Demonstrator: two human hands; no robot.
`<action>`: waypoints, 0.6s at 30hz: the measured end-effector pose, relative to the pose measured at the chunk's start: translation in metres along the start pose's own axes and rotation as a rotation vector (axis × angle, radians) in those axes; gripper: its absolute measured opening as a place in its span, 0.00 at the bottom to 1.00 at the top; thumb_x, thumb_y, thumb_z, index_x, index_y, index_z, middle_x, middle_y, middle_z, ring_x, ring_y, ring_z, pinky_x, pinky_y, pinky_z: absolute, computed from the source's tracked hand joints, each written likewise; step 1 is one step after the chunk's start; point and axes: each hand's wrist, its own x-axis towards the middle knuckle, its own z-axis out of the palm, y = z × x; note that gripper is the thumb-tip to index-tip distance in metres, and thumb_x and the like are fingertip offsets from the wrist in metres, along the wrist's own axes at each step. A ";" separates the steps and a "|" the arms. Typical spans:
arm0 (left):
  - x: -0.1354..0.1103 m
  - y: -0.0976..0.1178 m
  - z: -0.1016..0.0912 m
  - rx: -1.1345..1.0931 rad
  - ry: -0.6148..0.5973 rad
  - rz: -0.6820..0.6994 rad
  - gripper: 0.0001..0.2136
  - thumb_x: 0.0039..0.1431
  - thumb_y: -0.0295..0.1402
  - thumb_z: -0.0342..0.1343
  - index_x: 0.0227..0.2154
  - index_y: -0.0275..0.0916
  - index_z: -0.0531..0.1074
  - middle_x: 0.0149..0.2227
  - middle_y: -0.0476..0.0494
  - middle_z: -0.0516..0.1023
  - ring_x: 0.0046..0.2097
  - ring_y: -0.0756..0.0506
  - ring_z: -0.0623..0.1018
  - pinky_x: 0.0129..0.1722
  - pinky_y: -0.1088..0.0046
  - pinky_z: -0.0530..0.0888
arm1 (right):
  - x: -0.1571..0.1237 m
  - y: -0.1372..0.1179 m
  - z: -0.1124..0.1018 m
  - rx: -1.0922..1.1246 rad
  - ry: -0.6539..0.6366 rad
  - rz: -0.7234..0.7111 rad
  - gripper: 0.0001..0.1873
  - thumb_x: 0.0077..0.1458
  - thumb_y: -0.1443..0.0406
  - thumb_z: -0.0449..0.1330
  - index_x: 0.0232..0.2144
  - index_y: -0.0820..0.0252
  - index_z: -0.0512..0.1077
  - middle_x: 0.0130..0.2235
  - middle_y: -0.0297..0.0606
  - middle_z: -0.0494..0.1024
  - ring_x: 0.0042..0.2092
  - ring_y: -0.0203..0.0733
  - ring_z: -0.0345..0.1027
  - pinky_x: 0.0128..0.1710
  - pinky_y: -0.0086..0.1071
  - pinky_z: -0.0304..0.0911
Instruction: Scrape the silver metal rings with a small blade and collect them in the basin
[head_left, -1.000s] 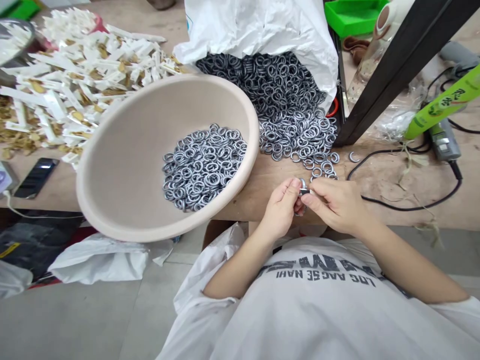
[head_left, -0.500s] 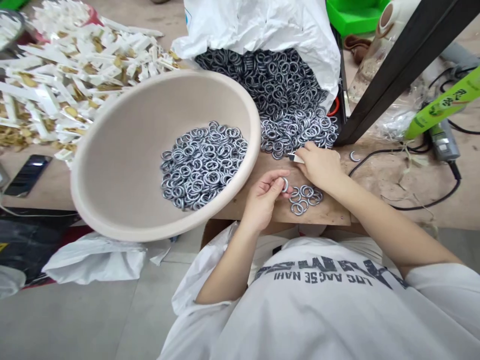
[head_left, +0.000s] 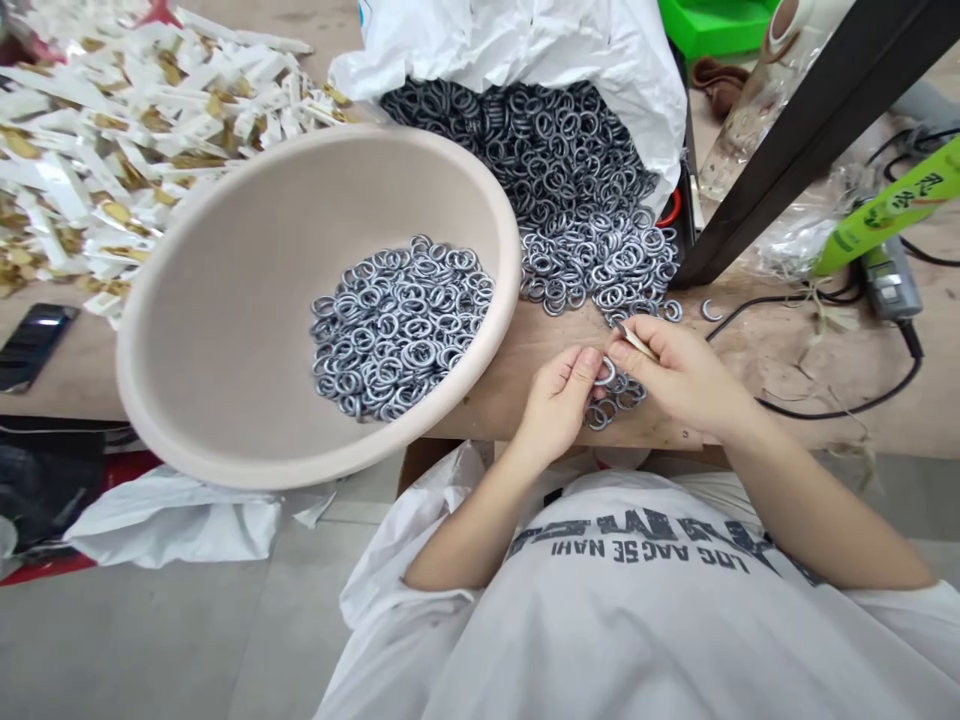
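My left hand (head_left: 556, 402) pinches a grey ring (head_left: 607, 372) between thumb and fingers. Close against it, my right hand (head_left: 679, 375) is closed on a slim white-handled blade (head_left: 636, 341) whose dark tip points toward the ring. Whether the tip touches the ring I cannot tell. Beneath the hands lies a small group of grey rings (head_left: 628, 398), partly covered by the fingers. A large beige basin (head_left: 225, 250) to the left holds a heap of rings (head_left: 405, 330). Beyond my hands, more rings (head_left: 570, 160) spill from a white sack (head_left: 517, 45).
White and tan plastic pieces (head_left: 97, 150) are piled at the far left, with a phone (head_left: 34, 345) below them. A dark metal post (head_left: 780, 150) slants up at the right, near a green packet (head_left: 892, 210) and a black cable (head_left: 810, 412). A broken ring (head_left: 709, 311) lies nearby.
My right hand has come back from the spilled rings toward my left hand, blade still held. My left hand has shifted right with its ring. Several rings now lie nearer, beside the right hand.
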 end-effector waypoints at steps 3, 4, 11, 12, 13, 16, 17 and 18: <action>-0.004 -0.004 0.011 -0.158 0.025 -0.081 0.24 0.61 0.57 0.54 0.27 0.38 0.67 0.21 0.53 0.66 0.21 0.55 0.62 0.19 0.79 0.59 | -0.006 0.004 0.008 -0.010 0.168 -0.133 0.12 0.60 0.55 0.64 0.40 0.56 0.73 0.36 0.34 0.75 0.37 0.40 0.67 0.39 0.33 0.59; -0.005 -0.004 0.014 -0.180 0.013 -0.103 0.25 0.60 0.58 0.55 0.27 0.38 0.67 0.21 0.53 0.66 0.20 0.55 0.62 0.19 0.79 0.59 | -0.007 0.006 0.009 -0.013 0.180 -0.157 0.12 0.60 0.55 0.65 0.38 0.56 0.73 0.35 0.33 0.75 0.37 0.40 0.67 0.39 0.33 0.59; -0.013 -0.001 0.026 -0.324 0.074 -0.199 0.24 0.59 0.54 0.58 0.23 0.39 0.63 0.17 0.56 0.61 0.18 0.56 0.59 0.16 0.79 0.55 | -0.007 0.007 0.006 -0.011 0.208 -0.165 0.15 0.58 0.52 0.66 0.38 0.56 0.73 0.34 0.33 0.75 0.35 0.39 0.67 0.36 0.33 0.59; -0.013 0.000 0.026 -0.338 0.083 -0.202 0.24 0.59 0.54 0.58 0.22 0.39 0.62 0.17 0.56 0.60 0.17 0.55 0.58 0.16 0.79 0.55 | -0.008 0.007 0.007 -0.034 0.207 -0.183 0.16 0.56 0.53 0.68 0.38 0.56 0.73 0.34 0.33 0.75 0.35 0.39 0.67 0.36 0.32 0.59; -0.014 0.002 0.027 -0.352 0.085 -0.205 0.24 0.59 0.53 0.59 0.22 0.39 0.62 0.16 0.56 0.59 0.17 0.55 0.58 0.15 0.79 0.54 | -0.008 0.006 0.007 -0.045 0.205 -0.192 0.16 0.55 0.53 0.69 0.38 0.56 0.73 0.34 0.32 0.74 0.35 0.38 0.67 0.36 0.32 0.59; -0.015 0.006 0.028 -0.413 0.093 -0.217 0.24 0.58 0.53 0.60 0.21 0.39 0.61 0.16 0.57 0.58 0.17 0.56 0.57 0.15 0.80 0.53 | -0.012 0.004 0.008 -0.076 0.222 -0.217 0.13 0.62 0.54 0.63 0.36 0.57 0.72 0.30 0.31 0.72 0.33 0.37 0.64 0.34 0.31 0.57; -0.015 0.007 0.028 -0.436 0.103 -0.215 0.24 0.58 0.53 0.60 0.21 0.39 0.61 0.16 0.57 0.57 0.17 0.56 0.57 0.15 0.80 0.52 | -0.014 0.003 0.008 -0.114 0.223 -0.241 0.13 0.65 0.54 0.60 0.35 0.58 0.71 0.30 0.32 0.71 0.32 0.36 0.64 0.33 0.31 0.56; -0.015 0.008 0.028 -0.454 0.117 -0.213 0.24 0.58 0.52 0.60 0.21 0.39 0.60 0.16 0.57 0.57 0.17 0.56 0.56 0.15 0.80 0.52 | -0.017 0.002 0.008 -0.173 0.216 -0.265 0.14 0.66 0.54 0.57 0.35 0.58 0.71 0.30 0.32 0.70 0.32 0.36 0.63 0.33 0.31 0.55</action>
